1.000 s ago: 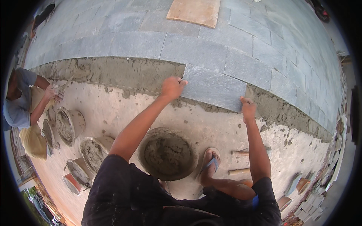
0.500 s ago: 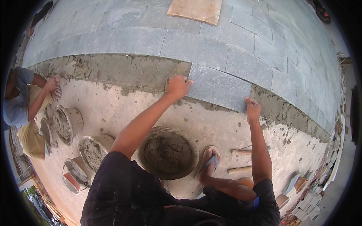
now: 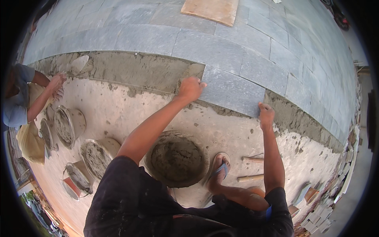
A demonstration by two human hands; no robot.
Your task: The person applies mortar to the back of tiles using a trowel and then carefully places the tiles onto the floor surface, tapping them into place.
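A grey stone tile lies on the wet mortar, its far edge along the finished row of tiles. My left hand grips its left end, with the thumb on top near the corner. At the right end, my right hand holds the near corner between thumb and fingers. To the left of the tile stretches a bare mortar bed, and more mortar continues on its right. A thin string runs along the near edge of the left bed.
A mortar-filled tub stands close before me, beside my sandalled foot. Several mortar buckets are at the left, near a co-worker's hands and a trowel blade. A wooden board lies on the far tiles; wooden handles rest at right.
The view has shifted slightly. Both my hands keep their grip at the tile's ends, with little visible movement. At the left, the co-worker's trowel blade has turned and now shows lighter over the mortar.
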